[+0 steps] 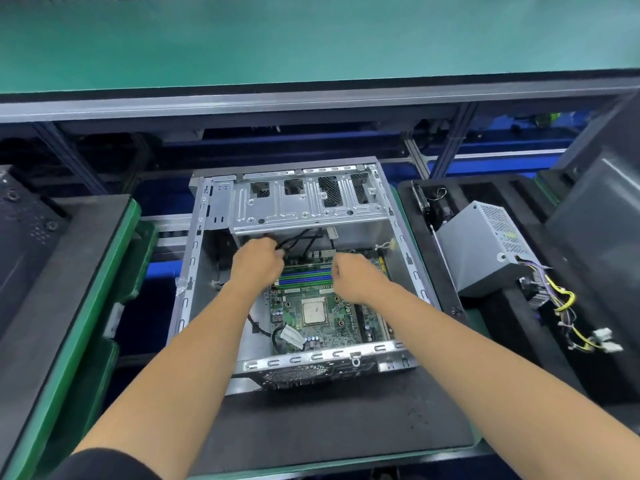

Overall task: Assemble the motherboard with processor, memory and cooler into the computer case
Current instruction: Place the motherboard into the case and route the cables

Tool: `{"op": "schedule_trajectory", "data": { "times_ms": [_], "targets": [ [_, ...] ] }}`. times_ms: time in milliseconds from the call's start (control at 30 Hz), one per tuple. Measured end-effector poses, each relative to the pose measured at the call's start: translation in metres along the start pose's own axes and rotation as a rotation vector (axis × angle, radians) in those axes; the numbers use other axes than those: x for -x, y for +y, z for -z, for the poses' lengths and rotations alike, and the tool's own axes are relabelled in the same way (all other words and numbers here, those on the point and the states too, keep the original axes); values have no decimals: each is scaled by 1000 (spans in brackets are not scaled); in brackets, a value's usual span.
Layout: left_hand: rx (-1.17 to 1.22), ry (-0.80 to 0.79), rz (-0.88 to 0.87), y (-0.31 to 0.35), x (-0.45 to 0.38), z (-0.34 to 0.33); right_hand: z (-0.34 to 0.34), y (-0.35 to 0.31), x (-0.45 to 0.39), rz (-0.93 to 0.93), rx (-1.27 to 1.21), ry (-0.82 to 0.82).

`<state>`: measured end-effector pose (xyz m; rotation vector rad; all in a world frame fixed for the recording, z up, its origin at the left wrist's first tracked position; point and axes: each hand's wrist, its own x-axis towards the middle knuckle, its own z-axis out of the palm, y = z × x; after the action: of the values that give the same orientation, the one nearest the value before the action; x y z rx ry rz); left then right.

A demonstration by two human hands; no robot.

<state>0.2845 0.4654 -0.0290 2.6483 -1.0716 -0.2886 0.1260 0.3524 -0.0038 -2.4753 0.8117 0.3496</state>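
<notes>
Nearest, below both wrists, the bare processor [314,312] sat exposed on the motherboard [322,327] inside the computer case [405,271]; a dropped forearm could smear it. The right hand [353,278] curled over the memory slots [304,277], contents hidden. Beyond, the left hand [258,259] pinched black cables [298,239]; tugging might strain connectors.

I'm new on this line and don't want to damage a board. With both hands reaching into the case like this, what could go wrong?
1. The left hand grips black cables right over the motherboard; a tug could drag a plug across its parts.
2. The processor lies bare with no cooler, so a dropped plug or a fingertip could mark it.
3. The right hand works by the memory slots, close to the case wall's metal edge.
</notes>
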Motion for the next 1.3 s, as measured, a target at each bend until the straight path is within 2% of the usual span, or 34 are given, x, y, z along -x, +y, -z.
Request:
{"op": "schedule_trajectory", "data": {
  "times_ms": [100,167,267,367,400,567,667,767,900,1033,1133,1200,1300],
  "targets": [
    [454,-153,-8,7,0,9,10,-5,-11,54,-179,19],
    [786,-292,4,15,5,15,12,-12,-15,107,-412,-103],
    [1183,-456,64,28,12,15,5,-19,-17,104,-732,-386],
    [1478,-537,141,33,12,17,1,-19,-20,100,-927,-466],
    [1485,-553,129,33,11,19,1,-19,-20,92,-971,-458],
    [1156,-576,-29,31,13,17,3,-18,-18,54,-1038,-449],
    [1063,-510,-72,30,13,14,9,-16,-16,40,-1098,-452],
    [1051,-469,-66,31,12,13,16,-11,-14,41,-1028,-347],
    [943,-634,-114,29,12,7,17,-6,-10,-52,-791,-182],
    [878,-660,-157,27,9,6,24,-6,-4,-101,-667,-243],
    [750,-715,-228,29,10,4,54,-2,6,10,-179,-301],
    [684,-730,-261,34,11,0,79,0,11,109,-141,-216],
    [678,-730,-300,48,13,-6,112,10,8,185,-472,170]
  ]
}}
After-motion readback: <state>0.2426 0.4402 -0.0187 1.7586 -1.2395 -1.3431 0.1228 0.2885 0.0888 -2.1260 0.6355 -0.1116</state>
